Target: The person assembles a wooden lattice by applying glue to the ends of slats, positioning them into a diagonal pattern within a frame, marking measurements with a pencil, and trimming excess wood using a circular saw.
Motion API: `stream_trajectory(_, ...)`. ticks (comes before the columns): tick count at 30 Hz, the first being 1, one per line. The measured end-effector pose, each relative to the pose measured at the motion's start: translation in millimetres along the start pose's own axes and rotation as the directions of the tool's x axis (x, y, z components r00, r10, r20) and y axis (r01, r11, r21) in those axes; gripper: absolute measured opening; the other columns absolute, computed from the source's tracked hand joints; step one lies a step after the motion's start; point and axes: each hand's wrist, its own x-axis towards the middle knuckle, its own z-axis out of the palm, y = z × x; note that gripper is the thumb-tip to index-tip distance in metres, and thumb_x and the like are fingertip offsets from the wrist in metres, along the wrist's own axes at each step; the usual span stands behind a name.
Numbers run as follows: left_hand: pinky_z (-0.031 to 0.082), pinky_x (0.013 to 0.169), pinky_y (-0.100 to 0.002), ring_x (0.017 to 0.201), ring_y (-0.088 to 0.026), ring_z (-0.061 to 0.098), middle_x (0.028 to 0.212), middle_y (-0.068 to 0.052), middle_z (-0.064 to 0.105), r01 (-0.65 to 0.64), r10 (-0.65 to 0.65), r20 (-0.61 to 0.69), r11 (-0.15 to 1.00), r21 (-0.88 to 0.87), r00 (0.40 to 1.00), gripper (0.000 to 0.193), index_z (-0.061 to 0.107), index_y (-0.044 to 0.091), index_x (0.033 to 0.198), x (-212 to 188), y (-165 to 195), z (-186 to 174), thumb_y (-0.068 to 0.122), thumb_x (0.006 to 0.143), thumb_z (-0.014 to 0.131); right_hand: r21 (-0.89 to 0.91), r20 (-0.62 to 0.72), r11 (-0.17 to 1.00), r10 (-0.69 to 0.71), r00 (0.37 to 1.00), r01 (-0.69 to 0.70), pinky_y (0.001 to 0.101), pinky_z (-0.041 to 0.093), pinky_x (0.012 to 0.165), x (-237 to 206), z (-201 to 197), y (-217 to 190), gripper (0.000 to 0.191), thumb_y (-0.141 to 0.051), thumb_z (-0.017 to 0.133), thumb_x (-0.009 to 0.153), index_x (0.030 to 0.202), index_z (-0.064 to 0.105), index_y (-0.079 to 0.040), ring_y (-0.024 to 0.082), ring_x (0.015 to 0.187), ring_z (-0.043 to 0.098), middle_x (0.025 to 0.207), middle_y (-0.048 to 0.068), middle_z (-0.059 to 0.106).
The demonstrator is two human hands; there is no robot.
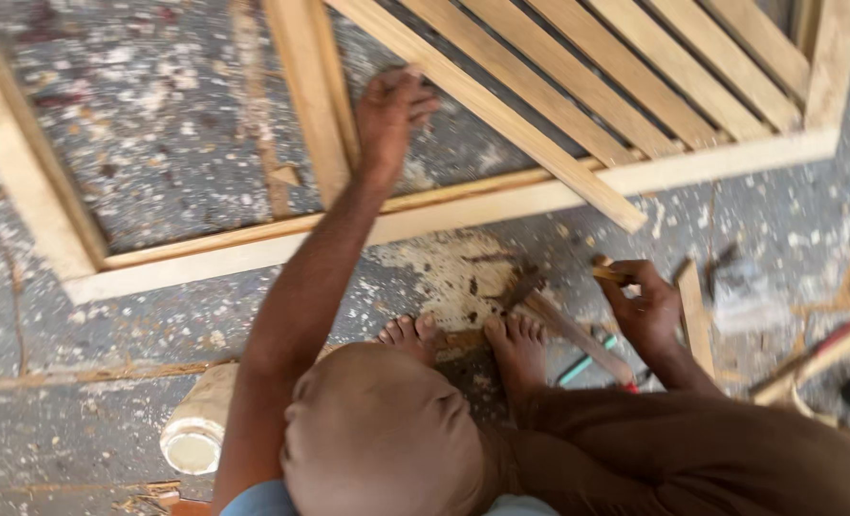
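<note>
Slat: a pale, long wooden slat [501, 115] lies slanted from 12 toward 3 o'clock, resting across the pale wooden frame [253, 250] on the floor.
Left hand [391, 110]: at 12 o'clock, arm stretched out, fingers curled down onto the slat's upper edge.
Right hand [645, 306]: at 3 o'clock, closed around a small wooden piece [608, 273]; blur hides what it is.
Hammer: a wooden-handled hammer [563, 325] lies just beside the right hand, head near the toes.
Feet: bare feet [463, 339] at centre, on a sawdust patch.
Floor: grey speckled concrete floor [157, 143], strewn with shavings.
Jar: pale round jar [195, 435] at 8 o'clock.
</note>
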Motion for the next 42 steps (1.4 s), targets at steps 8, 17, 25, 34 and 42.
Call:
stream_trajectory(8, 0.064, 0.061, -0.032, 0.074, -0.024, 0.078, 0.086, -0.014, 0.073, 0.041, -0.045, -0.071, 0.997, -0.059, 0.996, 0.041, 0.057, 0.004, 0.105, 16.1, 21.9, 2.2, 0.039, 0.091, 0.075, -0.185, 0.211, 0.771, -0.575, 0.791, 0.610, 0.0331, 0.062, 0.082, 230.1, -44.6, -103.5, 0.014, -0.007, 0.081, 0.102, 0.104, 0.067, -0.004, 0.022, 0.097, 0.074, 0.108, 0.010, 0.073)
stream_trajectory(17, 0.058, 0.059, -0.026, 0.067, -0.015, 0.073, 0.082, -0.008, 0.073, 0.087, -0.099, -0.054, 0.977, -0.195, 0.994, 0.028, 0.070, 0.001, 0.096, 34.1, 19.3, -5.9, 0.029, 0.094, 0.075, 0.125, 0.139, 0.706, -0.708, 0.692, 0.697, 0.0341, 0.061, 0.072, 432.2, 174.9, -203.2, 0.012, 0.003, 0.077, 0.100, 0.109, 0.070, 0.000, 0.023, 0.085, 0.075, 0.104, 0.015, 0.072)
stream_trajectory(25, 0.055, 0.055, -0.024, 0.068, -0.012, 0.073, 0.084, -0.005, 0.077, 0.108, -0.126, -0.086, 0.976, -0.190, 0.988, 0.022, 0.073, 0.004, 0.100, 45.0, 1.3, -5.6, 0.026, 0.097, 0.071, -0.003, 0.080, 0.657, -0.752, 0.655, 0.754, 0.0435, 0.056, 0.078, 461.7, 256.9, -208.4, 0.015, 0.004, 0.085, 0.091, 0.101, 0.075, -0.001, 0.032, 0.092, 0.069, 0.100, 0.013, 0.069)
stream_trajectory(34, 0.053, 0.054, -0.023, 0.071, -0.013, 0.075, 0.089, -0.007, 0.078, 0.126, -0.156, -0.132, 0.968, -0.216, 0.979, 0.025, 0.073, 0.002, 0.108, 49.1, 2.5, -1.4, 0.025, 0.098, 0.070, -0.009, 0.073, 0.594, -0.802, 0.593, 0.804, 0.0435, 0.055, 0.087, 464.5, 266.3, -204.9, 0.026, 0.005, 0.084, 0.098, 0.119, 0.071, -0.004, 0.031, 0.101, 0.066, 0.110, 0.013, 0.069)
stream_trajectory(42, 0.051, 0.050, -0.023, 0.070, -0.014, 0.075, 0.088, -0.010, 0.077, 0.114, -0.160, -0.175, 0.962, -0.249, 0.971, 0.028, 0.073, -0.002, 0.109, 49.0, 7.0, 3.4, 0.023, 0.097, 0.070, -0.041, 0.070, 0.608, -0.790, 0.610, 0.793, 0.0476, 0.053, 0.083, 457.4, 269.0, -208.8, 0.044, 0.006, 0.081, 0.096, 0.134, 0.062, -0.004, 0.034, 0.100, 0.066, 0.114, 0.015, 0.070)
